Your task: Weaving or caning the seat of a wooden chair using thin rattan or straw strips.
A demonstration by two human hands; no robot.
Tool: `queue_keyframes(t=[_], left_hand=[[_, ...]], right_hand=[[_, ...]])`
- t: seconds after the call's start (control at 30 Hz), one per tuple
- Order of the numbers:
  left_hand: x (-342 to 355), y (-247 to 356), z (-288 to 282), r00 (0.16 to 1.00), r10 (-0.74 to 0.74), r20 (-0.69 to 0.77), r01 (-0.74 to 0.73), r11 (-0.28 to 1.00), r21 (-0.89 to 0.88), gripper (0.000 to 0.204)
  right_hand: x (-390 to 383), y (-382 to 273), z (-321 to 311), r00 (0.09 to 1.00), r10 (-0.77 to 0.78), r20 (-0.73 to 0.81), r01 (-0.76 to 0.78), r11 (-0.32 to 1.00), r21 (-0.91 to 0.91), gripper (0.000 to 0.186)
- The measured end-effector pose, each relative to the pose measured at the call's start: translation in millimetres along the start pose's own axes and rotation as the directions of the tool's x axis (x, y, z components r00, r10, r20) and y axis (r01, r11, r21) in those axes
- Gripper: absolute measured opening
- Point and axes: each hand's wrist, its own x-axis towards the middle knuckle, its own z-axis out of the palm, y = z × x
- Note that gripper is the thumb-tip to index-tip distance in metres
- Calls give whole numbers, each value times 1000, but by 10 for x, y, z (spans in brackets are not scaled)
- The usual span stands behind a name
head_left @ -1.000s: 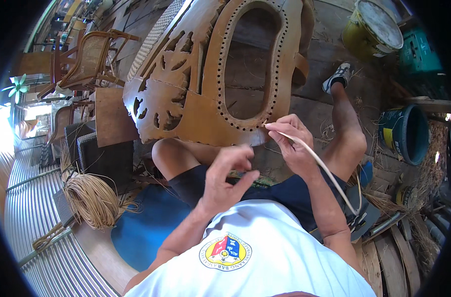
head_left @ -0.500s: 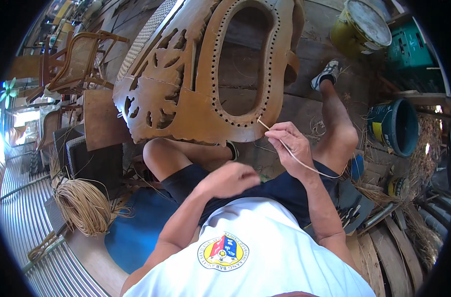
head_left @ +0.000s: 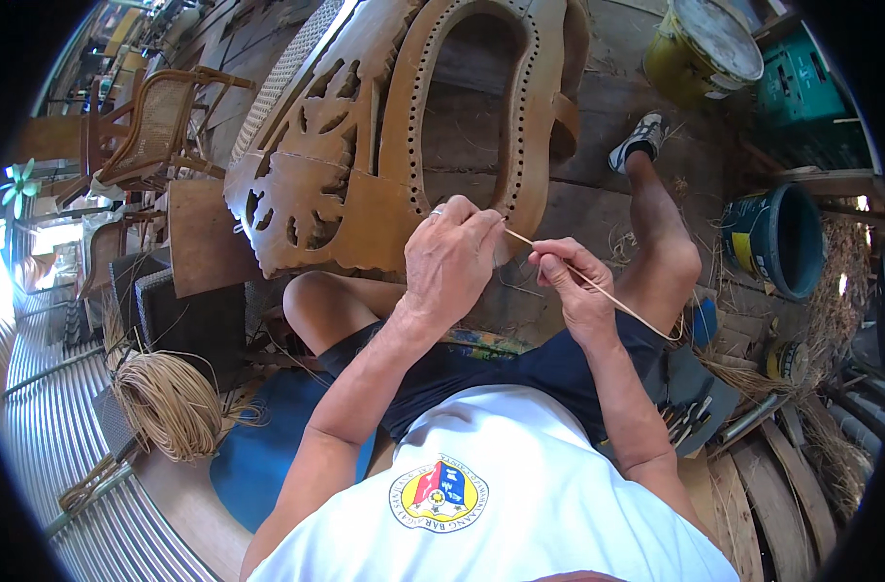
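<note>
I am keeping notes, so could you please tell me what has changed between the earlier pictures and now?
The left hand, which was free above the dark shorts, has moved forward to the lower rim of the opening in the wooden frame, at the visible end of the pale strand; whether it pinches it is unclear. The right hand still holds the strand. The frame and coil of cane stayed put.

A furniture workshop, by the look of it — a carved wooden frame (head_left: 373, 215) drilled with rows of holes (head_left: 518, 147), a coil of cane strands (head_left: 169, 405) and a cane-backed chair (head_left: 161, 121) show it — with buckets (head_left: 749, 233) and loose fibres (head_left: 835, 291) about the plank floor (head_left: 598, 209).
</note>
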Motion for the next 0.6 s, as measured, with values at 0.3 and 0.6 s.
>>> queue_keyframes(t=[0.3, 0.6], left_hand=[[-49, 67, 196, 977, -17, -213, 21, 1000, 16, 7], [134, 123, -428, 900, -411, -145, 101, 519, -849, 6]], right_hand=[[-74, -138, 122, 968, -240, -72, 209, 931, -299, 13], [227, -41, 123, 938, -325, 120, 341, 810, -477, 25]])
